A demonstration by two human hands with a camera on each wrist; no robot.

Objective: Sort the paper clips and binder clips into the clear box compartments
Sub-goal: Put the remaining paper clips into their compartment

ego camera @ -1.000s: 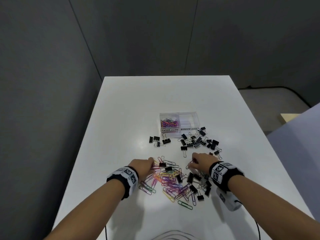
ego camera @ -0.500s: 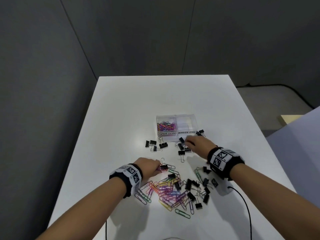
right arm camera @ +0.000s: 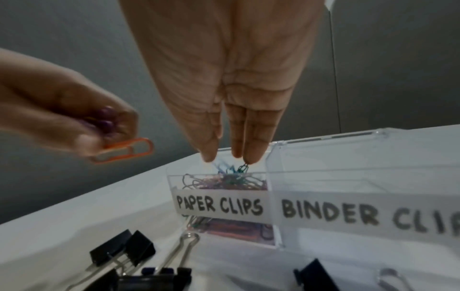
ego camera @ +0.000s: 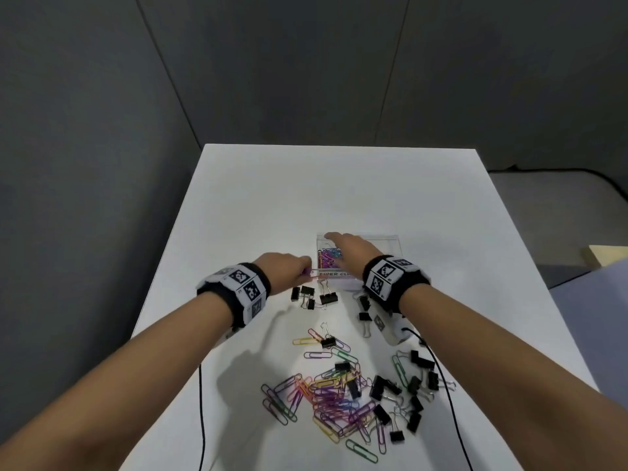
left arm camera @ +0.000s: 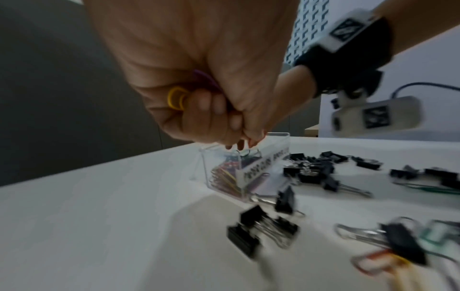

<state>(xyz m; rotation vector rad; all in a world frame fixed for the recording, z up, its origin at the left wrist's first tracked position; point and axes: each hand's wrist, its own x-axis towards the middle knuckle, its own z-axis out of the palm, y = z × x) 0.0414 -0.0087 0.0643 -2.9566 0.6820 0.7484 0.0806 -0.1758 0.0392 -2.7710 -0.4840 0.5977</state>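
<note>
Directly under my right hand (right arm camera: 224,94), its straight fingertips (right arm camera: 251,157) dropping paper clips (right arm camera: 224,182), lies the clear box (right arm camera: 323,177) compartment 1. My left hand (left arm camera: 199,94), beside it, clenches more clips; next I judge it must empty there too.

Right hand (ego camera: 346,248) covers most of the clear box (ego camera: 390,237) in the head view; the binder-clip compartment's contents can't be told, and its label (right arm camera: 368,214) runs off the right wrist picture's edge after "CLI". Left hand (left arm camera: 199,94) is fisted round paper clips (left arm camera: 177,97); only yellow and purple loops poke out, count unknown. Left wrist view is motion-blurred: the near binder clips (left arm camera: 259,234) smear, box lettering unreadable there. Right wrist (ego camera: 390,280) hides several binder clips behind it. Whether the right fingertips (right arm camera: 251,155) pinch the green clip (right arm camera: 242,168) or just touch it is unclear.
</note>
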